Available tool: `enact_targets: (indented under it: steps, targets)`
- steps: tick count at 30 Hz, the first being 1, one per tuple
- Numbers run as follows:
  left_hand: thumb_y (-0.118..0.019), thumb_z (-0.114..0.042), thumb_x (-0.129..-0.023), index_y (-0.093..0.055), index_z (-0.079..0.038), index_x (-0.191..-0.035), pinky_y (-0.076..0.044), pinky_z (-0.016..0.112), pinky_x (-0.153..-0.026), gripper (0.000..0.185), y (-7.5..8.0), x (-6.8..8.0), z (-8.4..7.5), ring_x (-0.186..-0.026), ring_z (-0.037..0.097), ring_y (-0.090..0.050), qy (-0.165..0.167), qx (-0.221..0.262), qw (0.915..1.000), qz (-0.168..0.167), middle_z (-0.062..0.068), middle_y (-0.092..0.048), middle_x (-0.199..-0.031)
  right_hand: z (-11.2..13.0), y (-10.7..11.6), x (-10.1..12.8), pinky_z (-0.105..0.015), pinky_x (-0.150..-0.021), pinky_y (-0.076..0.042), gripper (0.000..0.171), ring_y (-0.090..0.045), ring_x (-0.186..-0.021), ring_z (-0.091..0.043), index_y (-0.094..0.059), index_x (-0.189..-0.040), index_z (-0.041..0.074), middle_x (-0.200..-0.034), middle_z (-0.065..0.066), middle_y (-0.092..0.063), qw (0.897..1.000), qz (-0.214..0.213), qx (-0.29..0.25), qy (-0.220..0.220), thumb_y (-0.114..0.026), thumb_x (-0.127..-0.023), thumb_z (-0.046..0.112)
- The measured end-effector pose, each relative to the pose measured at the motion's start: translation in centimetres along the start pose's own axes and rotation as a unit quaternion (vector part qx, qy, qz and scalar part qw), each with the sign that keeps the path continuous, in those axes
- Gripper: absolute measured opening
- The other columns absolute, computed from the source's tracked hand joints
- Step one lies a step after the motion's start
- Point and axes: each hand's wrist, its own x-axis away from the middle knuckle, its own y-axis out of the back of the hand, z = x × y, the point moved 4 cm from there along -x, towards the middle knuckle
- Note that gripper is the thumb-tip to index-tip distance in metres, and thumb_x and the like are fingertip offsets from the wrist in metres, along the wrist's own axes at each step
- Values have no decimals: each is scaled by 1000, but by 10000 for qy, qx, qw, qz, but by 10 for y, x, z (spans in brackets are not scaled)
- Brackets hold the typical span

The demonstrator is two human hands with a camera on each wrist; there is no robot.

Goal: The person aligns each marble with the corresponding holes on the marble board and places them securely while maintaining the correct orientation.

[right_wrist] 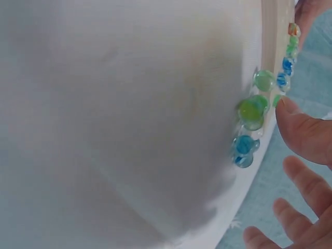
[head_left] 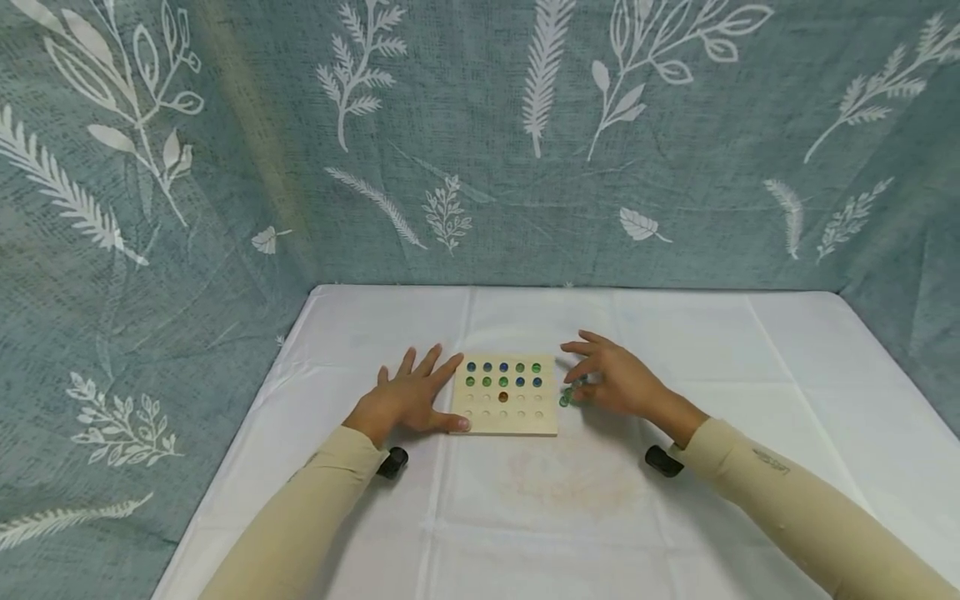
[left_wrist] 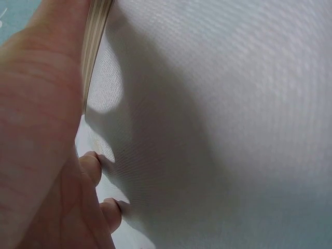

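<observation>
A pale wooden board [head_left: 525,422] with rows of holes lies on the white cloth. Its two far rows hold blue and green marbles [head_left: 503,374], and one orange marble [head_left: 503,397] sits in the third row. My left hand [head_left: 411,398] lies flat against the board's left side, thumb along its near corner; the left wrist view shows the board's edge [left_wrist: 96,41] by the palm. My right hand [head_left: 609,379] hovers with spread fingers just right of the board, over a cluster of loose marbles [head_left: 567,397]. In the right wrist view a fingertip [right_wrist: 290,111] is at the green marbles [right_wrist: 252,110].
The white cloth [head_left: 570,508] covers the whole table. Teal leaf-print fabric [head_left: 480,142] closes in the back and both sides. A black wrist camera [head_left: 392,462] sits under each beige sleeve. Blue loose marbles [right_wrist: 243,149] lie nearest the table edge.
</observation>
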Motion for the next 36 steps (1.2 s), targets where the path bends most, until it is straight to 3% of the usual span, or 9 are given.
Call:
enact_targets:
  steps: [14, 36]
  targets:
    - [-69, -71, -88, -7, -31, -170, -4, 79, -123, 110, 1, 2, 6, -162, 47, 10, 58, 29, 10000, 11, 10, 6, -178, -6, 0, 10, -66, -118, -38, 17, -34, -154, -47, -85, -96, 14, -149, -17, -62, 9999, -28, 112, 91, -84, -83, 3]
    - [-71, -68, -89, -10, -28, -170, -7, 79, -122, 109, 1, 2, 0, -162, 48, 6, 6, -12, 10000, -57, 12, 2, -178, 0, -8, 10, -60, -116, -45, 19, -40, -152, -47, -84, -87, 17, -144, -16, -66, 9970, 247, 423, 593, -85, -81, -1]
